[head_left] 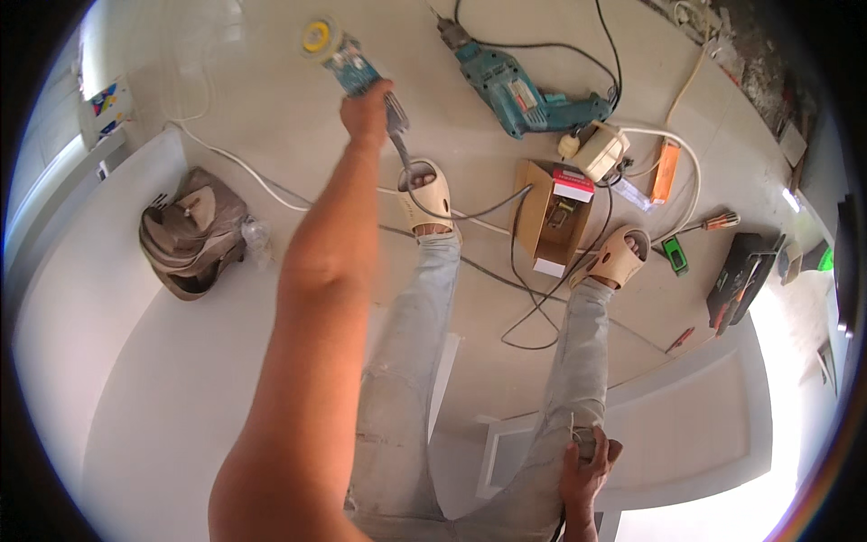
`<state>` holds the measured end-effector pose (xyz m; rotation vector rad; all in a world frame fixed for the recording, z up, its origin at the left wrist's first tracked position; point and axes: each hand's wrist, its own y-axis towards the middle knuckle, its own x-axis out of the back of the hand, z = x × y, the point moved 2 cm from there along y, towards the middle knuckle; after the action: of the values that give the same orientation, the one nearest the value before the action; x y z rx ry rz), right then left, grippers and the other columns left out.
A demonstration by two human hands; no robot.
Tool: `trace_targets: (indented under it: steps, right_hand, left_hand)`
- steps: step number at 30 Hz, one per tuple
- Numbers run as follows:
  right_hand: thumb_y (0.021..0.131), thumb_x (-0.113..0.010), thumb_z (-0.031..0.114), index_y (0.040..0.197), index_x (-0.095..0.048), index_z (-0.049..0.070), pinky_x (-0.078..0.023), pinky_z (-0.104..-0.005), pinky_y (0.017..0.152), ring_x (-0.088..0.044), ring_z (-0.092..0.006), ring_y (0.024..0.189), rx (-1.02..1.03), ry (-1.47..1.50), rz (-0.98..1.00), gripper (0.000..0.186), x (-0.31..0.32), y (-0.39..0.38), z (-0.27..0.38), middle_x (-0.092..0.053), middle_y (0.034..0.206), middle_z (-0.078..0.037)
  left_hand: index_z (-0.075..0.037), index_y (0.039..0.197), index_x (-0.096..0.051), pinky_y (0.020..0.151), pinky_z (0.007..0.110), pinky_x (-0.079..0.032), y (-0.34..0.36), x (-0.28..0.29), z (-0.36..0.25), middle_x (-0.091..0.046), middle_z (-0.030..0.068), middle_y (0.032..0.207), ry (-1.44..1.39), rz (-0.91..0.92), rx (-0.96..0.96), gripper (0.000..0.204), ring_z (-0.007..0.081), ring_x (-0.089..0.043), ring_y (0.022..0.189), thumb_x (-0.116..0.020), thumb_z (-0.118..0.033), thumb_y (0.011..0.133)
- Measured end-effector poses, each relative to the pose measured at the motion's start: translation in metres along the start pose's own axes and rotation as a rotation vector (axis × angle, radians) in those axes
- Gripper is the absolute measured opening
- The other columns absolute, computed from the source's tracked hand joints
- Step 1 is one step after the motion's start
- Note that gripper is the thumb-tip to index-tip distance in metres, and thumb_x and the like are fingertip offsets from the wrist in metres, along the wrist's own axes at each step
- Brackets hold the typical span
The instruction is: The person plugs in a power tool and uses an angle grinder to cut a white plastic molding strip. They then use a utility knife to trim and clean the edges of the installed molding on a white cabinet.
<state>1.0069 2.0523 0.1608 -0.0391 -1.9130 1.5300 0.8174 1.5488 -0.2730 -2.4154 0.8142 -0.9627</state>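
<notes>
My left arm stretches far forward, and my left hand (366, 113) is closed around the handle of a teal and grey angle grinder (352, 68). A round guard with a yellow centre (317, 37) sits at the grinder's far end, slightly blurred. Its dark cord runs back past my left foot. Down by my right thigh, my right hand (585, 470) has its fingers curled round a small grey rounded object (585, 441) with a white string on it. What that object is, I cannot make out.
A teal power drill (515, 90) lies ahead, near a white power adapter (601, 152) and an open cardboard box (551, 217). Cords loop around my sandalled feet. A brown bag (192, 233) lies left; a green tool (675, 256), brush (721, 221) and black case (741, 280) lie right.
</notes>
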Motion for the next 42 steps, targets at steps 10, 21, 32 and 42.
trace_targets:
  steps: [10,21,32,42]
  right_hand:
    - [0.080,-0.070,0.016,0.122,-0.056,0.000,-0.043,-0.0483,0.088,-0.050,-0.0366,0.100,-0.039,-0.008,0.020,0.047,-0.003,0.001,0.025,-0.054,0.104,-0.020]
    - [0.086,-0.069,0.017,0.096,-0.062,0.000,-0.049,-0.0480,0.075,-0.062,-0.0411,0.083,-0.076,0.123,0.114,0.021,-0.004,0.052,0.000,-0.063,0.087,-0.020]
    - [0.088,-0.062,0.026,0.099,-0.065,-0.002,-0.052,-0.0432,0.075,-0.067,-0.0396,0.085,0.263,0.500,-0.126,0.030,-0.028,0.385,0.062,-0.068,0.090,-0.025]
    - [0.086,-0.059,0.030,0.102,-0.067,-0.003,-0.052,-0.0492,0.090,-0.065,-0.0468,0.100,0.115,0.489,-0.337,0.037,-0.012,0.470,0.121,-0.069,0.101,-0.029]
  left_hand:
    - [0.002,0.101,-0.065,0.066,0.034,-0.053,0.069,-0.009,0.036,-0.068,0.0079,0.088,-0.090,0.018,0.009,0.047,0.0191,-0.064,0.069,-0.088,-0.017,0.066]
    - [0.007,0.107,-0.067,0.077,0.036,-0.054,0.073,-0.004,0.044,-0.070,0.0122,0.103,0.118,0.030,0.013,0.052,0.0208,-0.067,0.089,-0.088,-0.025,0.072]
    - [0.008,0.121,-0.054,0.089,0.041,-0.049,-0.059,-0.005,0.043,-0.058,0.0180,0.114,0.836,0.039,-0.494,0.065,0.0311,-0.059,0.099,-0.083,-0.033,0.080]
    - [0.005,0.111,-0.054,0.084,0.047,-0.053,-0.292,-0.200,0.004,-0.058,0.0253,0.111,1.017,0.624,-0.622,0.057,0.0417,-0.062,0.103,-0.082,-0.033,0.079]
